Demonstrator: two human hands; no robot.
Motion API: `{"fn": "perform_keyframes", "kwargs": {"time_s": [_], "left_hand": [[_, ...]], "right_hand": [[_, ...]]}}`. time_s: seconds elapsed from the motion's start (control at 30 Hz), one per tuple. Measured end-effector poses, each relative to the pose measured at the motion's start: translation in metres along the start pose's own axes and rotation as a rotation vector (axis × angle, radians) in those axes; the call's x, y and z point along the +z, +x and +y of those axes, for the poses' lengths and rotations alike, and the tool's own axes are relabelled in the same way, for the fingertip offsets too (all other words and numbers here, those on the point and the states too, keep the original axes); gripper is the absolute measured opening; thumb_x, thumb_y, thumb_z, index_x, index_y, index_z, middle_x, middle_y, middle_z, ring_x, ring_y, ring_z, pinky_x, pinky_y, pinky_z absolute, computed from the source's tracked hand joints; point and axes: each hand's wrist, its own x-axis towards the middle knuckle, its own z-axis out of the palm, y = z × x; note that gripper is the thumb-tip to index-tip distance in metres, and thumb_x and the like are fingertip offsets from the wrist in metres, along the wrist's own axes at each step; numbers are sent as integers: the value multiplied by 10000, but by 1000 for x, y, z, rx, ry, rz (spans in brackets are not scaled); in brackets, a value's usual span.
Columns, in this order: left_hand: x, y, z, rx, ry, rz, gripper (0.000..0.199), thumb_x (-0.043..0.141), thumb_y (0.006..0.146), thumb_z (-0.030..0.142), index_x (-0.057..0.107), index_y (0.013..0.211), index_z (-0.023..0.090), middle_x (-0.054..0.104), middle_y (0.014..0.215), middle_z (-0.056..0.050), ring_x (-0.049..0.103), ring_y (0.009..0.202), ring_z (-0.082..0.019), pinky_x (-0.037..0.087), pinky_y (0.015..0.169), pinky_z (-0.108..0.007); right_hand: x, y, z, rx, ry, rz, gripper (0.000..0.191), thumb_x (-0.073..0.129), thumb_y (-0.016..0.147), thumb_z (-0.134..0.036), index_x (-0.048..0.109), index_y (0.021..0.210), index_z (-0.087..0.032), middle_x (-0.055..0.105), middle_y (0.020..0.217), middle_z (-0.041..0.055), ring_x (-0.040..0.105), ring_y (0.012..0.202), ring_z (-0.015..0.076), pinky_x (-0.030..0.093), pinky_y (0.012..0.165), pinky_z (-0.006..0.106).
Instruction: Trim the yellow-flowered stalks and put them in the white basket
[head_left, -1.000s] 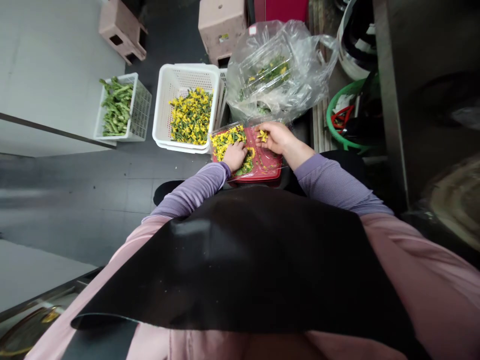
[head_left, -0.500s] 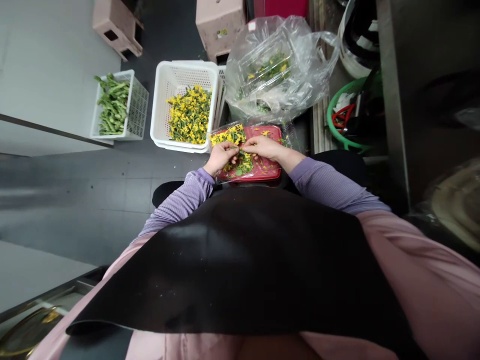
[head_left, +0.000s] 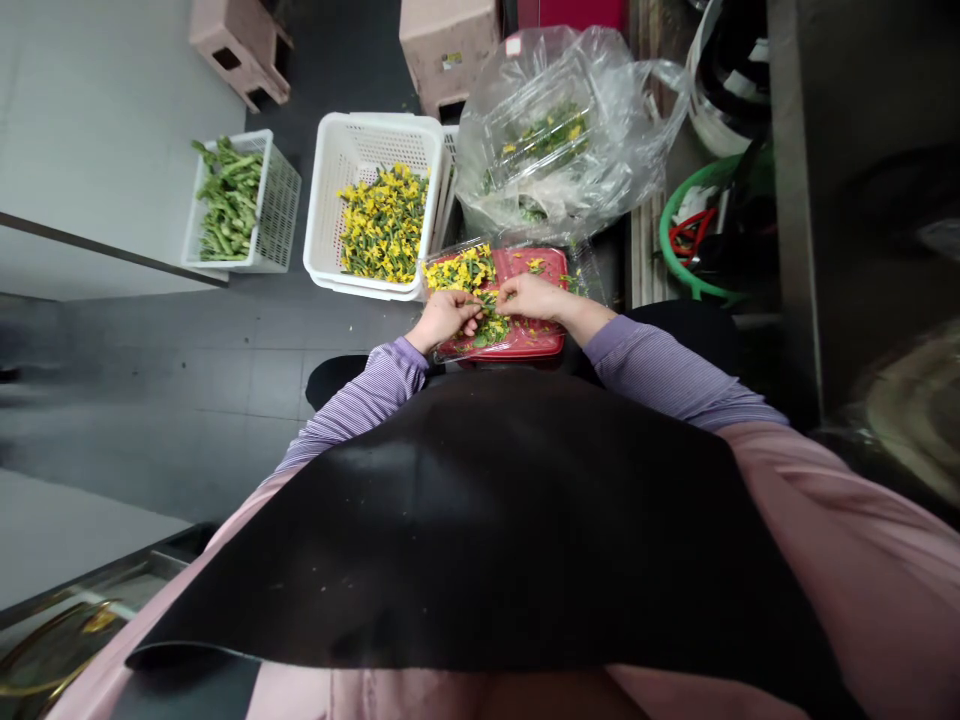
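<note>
My left hand (head_left: pixel 448 318) is closed, thumb and forefinger pinching a small green flower stem (head_left: pixel 478 302). A short gap to its right, my right hand (head_left: pixel 529 298) is closed too, with its fingertips together; whatever is between them is too small to make out. Both hands hover over a clear plastic box (head_left: pixel 452 353) that lies open on a red plastic surface (head_left: pixel 553 345). Yellow flowers (head_left: pixel 466 265) with green stems fill the far left part of the box. Looser green bits and petals lie beneath my fingers and to the right.
Beyond the left hand stands a white basket (head_left: pixel 318 200) of yellow flowers, with a smaller basket (head_left: pixel 279 220) of green stalks farther left. A clear bag (head_left: pixel 637 130) holding a plastic box sits ahead. At right are a green basket (head_left: pixel 670 245) and a metal edge (head_left: pixel 796 220).
My right hand has drawn slightly away to the right, so a gap now shows between the fingertips. The left hand keeps its pinch. The view has shifted a little.
</note>
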Motion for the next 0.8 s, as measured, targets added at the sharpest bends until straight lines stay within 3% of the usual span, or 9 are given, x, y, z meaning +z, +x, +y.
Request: {"fn": "perform_keyframes", "kwargs": {"time_s": [0.17,0.33,0.4,0.47,0.6,0.67,0.8], "left_hand": [[3,-15,0,27,195,-25,269,601,923,15,625,681,131,560,455,47,497,385,-60,379,460,-177],[3,-14,-8,-77,0,-163,150,598,898,57,682,788,116,667,619,4,536,442,-71,477,545,-228],[2,-8,-13,-97,76,-143,201,555,927,102,678,769,122,674,648,-16,556,478,-89,506,593,-256],[1,-1,-18,-55,346,-37,293,552,963,200,665,702,132,672,672,-55,621,590,-136,524,670,-283],[7,19,-24,279,931,170,305,586,972,323,745,816,115,719,992,-181,660,1059,-280,494,929,-355],[16,32,-23,377,1061,148,289,517,984,243,763,951,94,694,1161,-222,599,1190,-317,447,1008,-396],[34,56,-19,356,1193,67,385,386,984,105,728,1144,27,642,1304,-279,535,1268,-360,377,1063,-468]], "right_hand": [[-3,-5,-2,-11,-140,-176,132,735,795,-194,787,913,-167,743,853,32,604,739,147,449,737,282],[-9,-14,-8,-106,-115,-389,103,715,780,-207,760,872,-191,680,749,-28,550,679,123,412,707,266],[-12,-15,-9,-104,-57,-406,69,710,772,-200,728,837,-185,647,723,-33,524,661,119,403,696,267],[-15,-15,-9,-43,52,-297,73,710,763,-189,695,835,-182,607,692,-28,506,648,126,403,683,275],[-21,-9,-6,92,414,60,107,686,787,-223,608,858,-206,469,617,-39,431,576,130,393,613,284],[-23,-7,-7,104,608,138,135,670,786,-239,541,819,-218,436,612,-39,406,558,127,383,576,280],[-24,-8,-14,143,809,113,206,632,749,-238,427,759,-240,440,612,-29,425,566,132,374,536,270]]}}
